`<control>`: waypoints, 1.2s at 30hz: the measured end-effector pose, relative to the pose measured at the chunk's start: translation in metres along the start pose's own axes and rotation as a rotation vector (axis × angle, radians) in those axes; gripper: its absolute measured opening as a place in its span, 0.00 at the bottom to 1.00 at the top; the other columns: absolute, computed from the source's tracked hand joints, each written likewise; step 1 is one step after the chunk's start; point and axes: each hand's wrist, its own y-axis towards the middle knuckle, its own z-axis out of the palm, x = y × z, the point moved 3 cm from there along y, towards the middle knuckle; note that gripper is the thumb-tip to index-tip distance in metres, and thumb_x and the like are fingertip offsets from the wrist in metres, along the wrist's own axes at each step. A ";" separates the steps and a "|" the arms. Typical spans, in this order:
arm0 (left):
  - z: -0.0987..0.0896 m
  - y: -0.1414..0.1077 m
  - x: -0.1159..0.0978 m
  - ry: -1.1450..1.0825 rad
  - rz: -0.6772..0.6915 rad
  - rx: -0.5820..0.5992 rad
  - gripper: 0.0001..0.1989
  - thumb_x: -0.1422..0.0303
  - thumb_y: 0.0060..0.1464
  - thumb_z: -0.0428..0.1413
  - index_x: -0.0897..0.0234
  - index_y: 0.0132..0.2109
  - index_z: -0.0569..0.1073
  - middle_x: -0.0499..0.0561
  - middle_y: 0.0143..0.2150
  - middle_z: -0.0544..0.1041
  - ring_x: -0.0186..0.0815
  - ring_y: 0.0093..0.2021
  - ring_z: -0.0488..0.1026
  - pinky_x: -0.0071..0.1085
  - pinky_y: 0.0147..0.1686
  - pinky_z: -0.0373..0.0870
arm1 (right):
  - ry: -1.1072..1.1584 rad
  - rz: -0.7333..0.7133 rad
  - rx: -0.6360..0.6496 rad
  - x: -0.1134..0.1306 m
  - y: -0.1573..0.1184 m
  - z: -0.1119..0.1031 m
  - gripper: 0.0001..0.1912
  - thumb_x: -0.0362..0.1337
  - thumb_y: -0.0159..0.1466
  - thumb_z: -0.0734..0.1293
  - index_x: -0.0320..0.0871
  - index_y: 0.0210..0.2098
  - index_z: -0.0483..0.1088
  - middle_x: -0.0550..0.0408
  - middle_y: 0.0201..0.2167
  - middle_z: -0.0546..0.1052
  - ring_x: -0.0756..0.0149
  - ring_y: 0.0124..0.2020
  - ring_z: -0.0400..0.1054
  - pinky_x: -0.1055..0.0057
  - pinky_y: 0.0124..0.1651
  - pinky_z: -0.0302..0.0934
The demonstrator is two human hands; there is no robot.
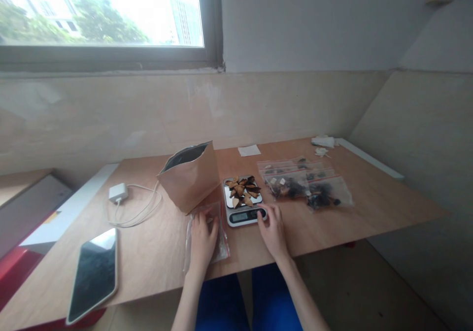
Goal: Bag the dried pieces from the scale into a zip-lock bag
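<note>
Head view shows the left hand [201,242] closed gently on a plastic bag [223,242] on the tabletop [388,208], and the right hand [272,230] stays a little open, touching the kitchen scale [240,217] under dried slices [242,190].

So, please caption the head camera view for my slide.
Left hand on a zip bag, right hand at a digital scale holding dried pieces.

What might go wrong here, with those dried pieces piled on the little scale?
The dark dried slices heaped on the small silver-and-black digital scale could slide off if the right hand jolts it. The clear plastic zip bag under the left hand lies near the wooden table's edge and might slip over.
</note>
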 end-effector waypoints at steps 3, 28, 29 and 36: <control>-0.002 -0.001 0.000 -0.020 -0.017 0.009 0.11 0.65 0.55 0.46 0.64 0.43 0.67 0.55 0.39 0.72 0.44 0.43 0.68 0.44 0.43 0.65 | 0.010 0.015 0.023 0.001 -0.001 0.001 0.12 0.35 0.63 0.57 0.45 0.44 0.66 0.48 0.40 0.66 0.61 0.44 0.63 0.61 0.47 0.60; -0.005 -0.005 -0.014 0.225 0.036 0.048 0.08 0.65 0.51 0.53 0.59 0.36 0.74 0.53 0.42 0.72 0.43 0.41 0.66 0.43 0.43 0.64 | 0.132 0.114 -0.020 -0.007 -0.004 -0.004 0.10 0.33 0.62 0.56 0.44 0.35 0.68 0.49 0.35 0.67 0.62 0.37 0.67 0.65 0.39 0.63; -0.005 -0.005 -0.014 0.218 0.032 0.044 0.07 0.65 0.50 0.53 0.59 0.35 0.74 0.53 0.42 0.72 0.43 0.41 0.66 0.43 0.43 0.64 | 0.135 0.113 -0.017 -0.006 -0.004 -0.004 0.10 0.33 0.62 0.56 0.44 0.35 0.68 0.49 0.35 0.68 0.61 0.37 0.67 0.65 0.39 0.63; -0.008 -0.003 -0.012 0.113 -0.003 0.030 0.06 0.66 0.50 0.52 0.59 0.30 0.73 0.52 0.38 0.73 0.42 0.40 0.68 0.42 0.43 0.64 | 0.128 0.107 -0.013 -0.007 -0.004 -0.003 0.09 0.33 0.61 0.56 0.44 0.34 0.67 0.49 0.35 0.68 0.62 0.37 0.67 0.65 0.39 0.64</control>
